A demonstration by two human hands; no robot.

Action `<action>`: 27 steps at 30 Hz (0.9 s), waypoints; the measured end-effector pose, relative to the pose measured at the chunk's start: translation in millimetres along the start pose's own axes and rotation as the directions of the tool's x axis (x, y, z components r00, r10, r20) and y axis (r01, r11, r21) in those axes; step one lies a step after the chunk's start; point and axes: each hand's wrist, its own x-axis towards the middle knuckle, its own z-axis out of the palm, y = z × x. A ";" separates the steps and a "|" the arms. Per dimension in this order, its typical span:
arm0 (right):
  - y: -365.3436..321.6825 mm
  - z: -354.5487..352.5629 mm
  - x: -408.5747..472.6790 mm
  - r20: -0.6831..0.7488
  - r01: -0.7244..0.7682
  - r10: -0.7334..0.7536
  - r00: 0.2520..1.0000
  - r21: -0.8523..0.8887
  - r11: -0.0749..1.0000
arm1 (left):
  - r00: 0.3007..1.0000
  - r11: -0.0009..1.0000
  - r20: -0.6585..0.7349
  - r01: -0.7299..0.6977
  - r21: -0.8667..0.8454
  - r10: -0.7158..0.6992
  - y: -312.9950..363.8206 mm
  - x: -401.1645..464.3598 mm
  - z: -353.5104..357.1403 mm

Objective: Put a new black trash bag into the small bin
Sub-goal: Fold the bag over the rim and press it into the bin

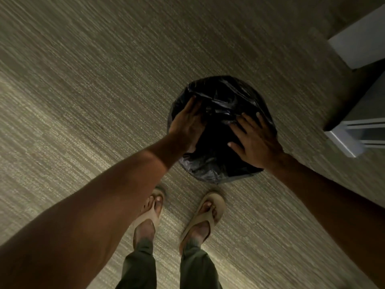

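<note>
Head view, looking straight down: the bag [218,130] is draped over the bin, hiding it completely, right of centre on the carpet [83,90] and just beyond the sandals [208,211]. Left hand [187,124] lies on the bag's left side, fingers together, palm flat against the plastic, not pinching. Right hand [254,140] is spread wide on the right side, fingers splayed, pressing on the crinkled black film. Both arms reach in from the near edge. White furniture [358,36] sits far right, apart from the bag.
</note>
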 end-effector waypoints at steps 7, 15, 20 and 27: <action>-66.1 5.5 -19.7 0.020 0.068 -0.082 0.996 0.390 0.918 | 0.972 0.983 -0.157 -0.182 -0.034 0.174 25.9 -0.8 -8.4; -88.1 30.3 -52.8 0.207 0.164 -0.218 0.954 0.251 0.954 | 0.999 0.999 0.036 0.015 -0.052 -0.013 -7.9 17.6 -2.7; -77.0 12.0 -55.8 -0.328 -0.016 0.197 0.924 0.481 0.877 | 0.932 0.941 -0.341 -0.217 -0.260 0.121 2.2 -9.0 -4.3; -28.6 23.3 -58.3 0.137 -0.506 0.932 0.336 0.861 0.056 | 0.491 0.173 -0.059 0.190 -0.966 -0.869 43.6 -79.0 27.3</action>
